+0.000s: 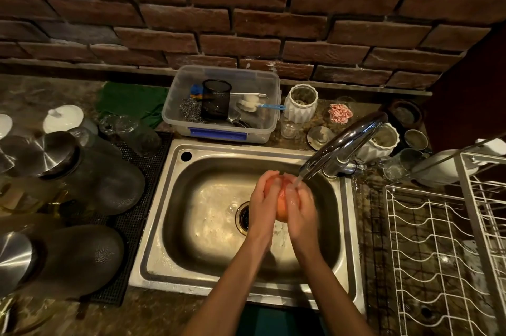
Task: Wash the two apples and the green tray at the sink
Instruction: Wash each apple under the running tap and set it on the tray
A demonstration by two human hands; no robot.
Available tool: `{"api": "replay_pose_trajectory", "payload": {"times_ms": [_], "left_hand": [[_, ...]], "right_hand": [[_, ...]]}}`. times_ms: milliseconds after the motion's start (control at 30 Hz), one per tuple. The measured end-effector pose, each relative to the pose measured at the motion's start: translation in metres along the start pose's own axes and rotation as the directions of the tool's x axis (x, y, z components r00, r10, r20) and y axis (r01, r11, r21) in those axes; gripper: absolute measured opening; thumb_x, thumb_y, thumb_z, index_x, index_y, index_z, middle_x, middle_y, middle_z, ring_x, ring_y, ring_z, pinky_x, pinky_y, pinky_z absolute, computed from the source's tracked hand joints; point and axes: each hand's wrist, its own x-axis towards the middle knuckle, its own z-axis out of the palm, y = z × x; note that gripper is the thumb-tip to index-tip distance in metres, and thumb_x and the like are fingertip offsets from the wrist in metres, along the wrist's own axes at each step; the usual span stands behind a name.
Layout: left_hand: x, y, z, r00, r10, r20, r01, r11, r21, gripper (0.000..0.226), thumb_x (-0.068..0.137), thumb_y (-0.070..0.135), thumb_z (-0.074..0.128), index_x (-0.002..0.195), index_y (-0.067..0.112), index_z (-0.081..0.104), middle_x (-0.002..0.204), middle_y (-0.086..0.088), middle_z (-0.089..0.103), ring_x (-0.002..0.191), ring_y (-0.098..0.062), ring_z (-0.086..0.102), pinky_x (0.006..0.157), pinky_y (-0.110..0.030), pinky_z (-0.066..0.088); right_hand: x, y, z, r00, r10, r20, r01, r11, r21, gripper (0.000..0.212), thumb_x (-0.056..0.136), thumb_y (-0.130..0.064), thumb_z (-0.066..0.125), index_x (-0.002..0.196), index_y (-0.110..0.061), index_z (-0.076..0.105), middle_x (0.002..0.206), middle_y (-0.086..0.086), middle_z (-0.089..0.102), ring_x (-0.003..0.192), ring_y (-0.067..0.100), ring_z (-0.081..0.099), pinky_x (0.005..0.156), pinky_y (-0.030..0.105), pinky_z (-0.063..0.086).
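Note:
A reddish-orange apple is held over the steel sink, just under the faucet spout. Water runs from the spout onto the apple and my fingers. My left hand cups the apple's left side and my right hand cups its right side, so most of the fruit is hidden. The sink bottom is wet around the drain. No second apple and no green tray show in this view.
A clear plastic tub with scrubbers and brushes stands behind the sink. Dark jars with metal lids crowd the left counter on a black mat. A white wire dish rack fills the right side. White ribbed pots and glasses stand near the faucet base.

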Motion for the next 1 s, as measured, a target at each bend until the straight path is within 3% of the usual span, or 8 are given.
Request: {"api": "replay_pose_trajectory", "payload": {"times_ms": [167, 300, 467, 600, 667, 733, 867, 1000], "left_hand": [[-0.009, -0.006, -0.004, 0.979, 0.199, 0.044, -0.204, 0.951, 0.234, 0.034, 0.090, 0.039, 0.061, 0.109, 0.067, 0.055, 0.128, 0.018, 0.051, 0.117, 0.000, 0.052, 0.076, -0.009, 0.051], [-0.009, -0.005, -0.007, 0.974, 0.199, 0.110, -0.223, 0.933, 0.282, 0.042, 0.092, 0.029, 0.064, 0.110, 0.065, 0.053, 0.133, 0.016, 0.048, 0.121, -0.001, 0.050, 0.082, -0.012, 0.049], [0.000, 0.000, -0.004, 0.992, 0.110, 0.060, -0.118, 0.982, 0.149, 0.022, 0.096, 0.038, 0.055, 0.112, 0.050, 0.063, 0.119, 0.016, 0.065, 0.107, 0.001, 0.063, 0.074, -0.010, 0.053], [0.007, 0.011, 0.001, 0.999, -0.047, 0.017, 0.045, 0.996, 0.074, 0.025, 0.097, 0.045, 0.053, 0.117, 0.038, 0.066, 0.120, 0.004, 0.068, 0.112, -0.015, 0.066, 0.087, -0.027, 0.056], [0.007, 0.015, 0.002, 0.978, -0.205, 0.039, 0.207, 0.977, -0.052, 0.038, 0.092, 0.052, 0.059, 0.121, 0.029, 0.067, 0.122, -0.007, 0.069, 0.114, -0.026, 0.067, 0.087, -0.037, 0.059], [0.004, 0.019, 0.001, 0.935, -0.341, 0.097, 0.353, 0.920, -0.169, 0.048, 0.089, 0.055, 0.063, 0.122, 0.021, 0.069, 0.119, -0.014, 0.072, 0.110, -0.029, 0.070, 0.079, -0.037, 0.061], [0.000, 0.012, 0.006, 0.963, -0.255, 0.085, 0.266, 0.948, -0.177, 0.035, 0.095, 0.045, 0.060, 0.114, 0.020, 0.074, 0.117, -0.014, 0.073, 0.110, -0.029, 0.070, 0.076, -0.029, 0.059], [-0.009, 0.005, 0.012, 0.996, -0.045, 0.073, 0.045, 0.999, -0.001, 0.031, 0.085, 0.062, 0.060, 0.110, 0.047, 0.070, 0.116, 0.006, 0.072, 0.111, -0.015, 0.068, 0.085, -0.024, 0.059]], "right_hand": [[0.018, -0.010, 0.001, 0.883, 0.469, -0.001, -0.444, 0.836, 0.324, 0.021, 0.101, -0.038, 0.052, 0.106, -0.028, 0.070, 0.108, 0.009, 0.074, 0.097, 0.027, 0.071, 0.082, 0.048, 0.060], [0.026, -0.017, -0.005, 0.780, 0.607, 0.151, -0.619, 0.713, 0.331, 0.027, 0.096, -0.046, 0.055, 0.107, -0.025, 0.068, 0.106, 0.013, 0.073, 0.096, 0.032, 0.071, 0.071, 0.049, 0.063], [0.021, -0.008, 0.001, 0.954, 0.301, -0.002, -0.299, 0.950, 0.091, 0.018, 0.102, -0.045, 0.047, 0.101, -0.044, 0.065, 0.106, 0.000, 0.072, 0.100, 0.020, 0.070, 0.093, 0.049, 0.058], [0.012, -0.001, -0.001, 1.000, -0.002, -0.004, 0.001, 0.991, -0.132, 0.016, 0.098, -0.058, 0.041, 0.102, -0.066, 0.055, 0.108, -0.025, 0.060, 0.101, 0.004, 0.063, 0.087, 0.033, 0.058], [0.010, 0.002, -0.005, 0.994, -0.102, 0.033, 0.107, 0.966, -0.235, 0.025, 0.095, -0.058, 0.041, 0.117, -0.057, 0.053, 0.117, -0.032, 0.049, 0.109, -0.001, 0.057, 0.092, 0.036, 0.056], [0.010, 0.008, -0.009, 0.983, -0.174, 0.059, 0.184, 0.924, -0.335, 0.046, 0.095, -0.057, 0.042, 0.133, -0.032, 0.054, 0.135, -0.013, 0.043, 0.120, 0.009, 0.052, 0.098, 0.043, 0.054], [0.013, 0.007, -0.006, 0.985, -0.159, -0.071, 0.134, 0.954, -0.269, 0.042, 0.095, -0.056, 0.046, 0.123, -0.028, 0.060, 0.130, -0.007, 0.050, 0.116, 0.014, 0.056, 0.097, 0.048, 0.053], [0.022, 0.002, -0.005, 0.967, 0.187, -0.171, -0.181, 0.982, 0.051, 0.024, 0.100, -0.036, 0.055, 0.117, -0.026, 0.069, 0.116, 0.003, 0.068, 0.110, 0.026, 0.065, 0.097, 0.054, 0.055]]}}
